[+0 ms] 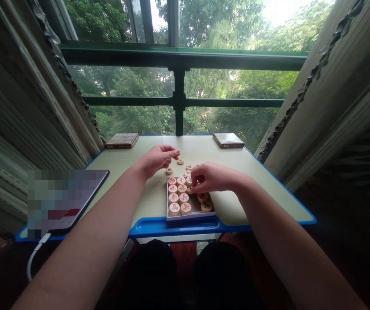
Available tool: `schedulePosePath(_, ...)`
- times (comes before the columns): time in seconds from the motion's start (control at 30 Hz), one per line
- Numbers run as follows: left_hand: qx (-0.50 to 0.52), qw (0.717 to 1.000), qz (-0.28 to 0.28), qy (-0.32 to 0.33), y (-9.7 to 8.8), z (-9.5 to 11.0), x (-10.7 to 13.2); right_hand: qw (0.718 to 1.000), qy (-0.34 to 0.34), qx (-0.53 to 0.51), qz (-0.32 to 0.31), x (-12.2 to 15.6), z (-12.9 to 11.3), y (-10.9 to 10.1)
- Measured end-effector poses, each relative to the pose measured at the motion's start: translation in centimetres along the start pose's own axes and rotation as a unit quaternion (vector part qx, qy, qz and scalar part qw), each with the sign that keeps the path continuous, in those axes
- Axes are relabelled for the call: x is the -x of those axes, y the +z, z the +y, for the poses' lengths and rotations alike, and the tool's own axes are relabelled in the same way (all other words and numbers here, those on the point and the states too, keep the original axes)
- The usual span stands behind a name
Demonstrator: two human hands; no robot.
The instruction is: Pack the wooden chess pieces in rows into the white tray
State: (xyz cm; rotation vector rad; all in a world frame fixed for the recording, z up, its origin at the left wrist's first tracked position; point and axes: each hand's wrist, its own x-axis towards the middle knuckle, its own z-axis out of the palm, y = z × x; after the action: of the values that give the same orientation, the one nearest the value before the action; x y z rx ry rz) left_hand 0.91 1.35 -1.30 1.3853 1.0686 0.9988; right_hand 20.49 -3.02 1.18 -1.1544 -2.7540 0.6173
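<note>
A shallow grey tray (191, 216) near the table's front edge holds several round wooden chess pieces (179, 199) with red characters, laid in rows. My right hand (211, 177) hovers over the tray's far right part, fingers curled in a pinch on a piece (189, 190) there. My left hand (157, 159) is farther back and to the left, fingers bent and pinched together above the loose pieces (180, 162) on the table beyond the tray; what it holds is hidden.
The cream table (259, 181) has a blue rim. A tablet (63, 199) with a white cable lies at the left. Two flat boxes, one at the back left (122, 140) and one at the back right (228, 140), lie by the window railing. Curtains hang on both sides.
</note>
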Motion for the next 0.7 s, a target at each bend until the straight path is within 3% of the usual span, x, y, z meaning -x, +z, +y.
schedulePosePath(0.37,-0.013,1.000,0.003,0.001,0.0,0.1,0.1,1.000,0.007,-0.022,-0.016,-0.2,0.1,0.1)
schedulePosePath(0.7,-0.033,0.999,0.004,-0.005,0.1,0.4,0.0,0.995,0.035,0.090,0.020,-0.5,-1.0,0.7)
